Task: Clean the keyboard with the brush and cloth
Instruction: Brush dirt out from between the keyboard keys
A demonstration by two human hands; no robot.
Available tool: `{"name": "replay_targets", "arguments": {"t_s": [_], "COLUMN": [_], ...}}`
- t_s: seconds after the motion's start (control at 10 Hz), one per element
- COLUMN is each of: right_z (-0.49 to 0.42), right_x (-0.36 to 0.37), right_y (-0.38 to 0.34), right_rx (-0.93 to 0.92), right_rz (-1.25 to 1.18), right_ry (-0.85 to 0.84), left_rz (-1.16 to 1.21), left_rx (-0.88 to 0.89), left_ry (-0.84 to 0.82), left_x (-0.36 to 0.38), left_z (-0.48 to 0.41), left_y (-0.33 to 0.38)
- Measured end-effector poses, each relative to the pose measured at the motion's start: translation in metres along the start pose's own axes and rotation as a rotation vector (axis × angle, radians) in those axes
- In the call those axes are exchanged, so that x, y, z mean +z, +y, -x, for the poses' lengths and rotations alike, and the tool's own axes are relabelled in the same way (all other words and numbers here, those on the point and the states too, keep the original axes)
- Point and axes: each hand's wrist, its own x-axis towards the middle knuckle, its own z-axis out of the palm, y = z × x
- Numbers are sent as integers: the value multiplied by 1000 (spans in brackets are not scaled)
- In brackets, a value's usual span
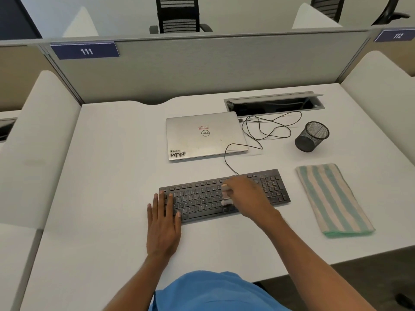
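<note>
A black keyboard (202,198) lies on the white desk (112,176) in front of me. My right hand (247,196) grips a small brush (225,195) with a pale wooden handle, its light bristles down on the keys right of the middle. My left hand (162,223) lies flat with straight fingers on the keyboard's left end. A folded cloth (332,198) with green and beige stripes lies on the desk to the right of the keyboard, apart from it.
A closed silver laptop (204,135) sits behind the keyboard, with the keyboard's black cable (265,129) looping to its right. A black mesh pen cup (311,136) lies tipped at the back right. An open cable hatch (274,104) sits by the grey partition.
</note>
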Motion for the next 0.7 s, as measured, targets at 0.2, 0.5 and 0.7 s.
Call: {"name": "replay_targets", "arguments": {"t_s": [0.2, 0.5, 0.7], "right_z": [6, -18, -40], "right_x": [-7, -45, -30], "right_y": [25, 30, -8], "right_rx": [-35, 47, -73], "right_rz": [-39, -17, -81], "right_ry": [-23, 49, -82], "left_rz": [-43, -82, -90], "left_rx": [73, -28, -44], "left_ry": [15, 24, 28], "left_x": [6, 18, 16], "left_z": [-2, -5, -4], "left_y": [11, 26, 25]}}
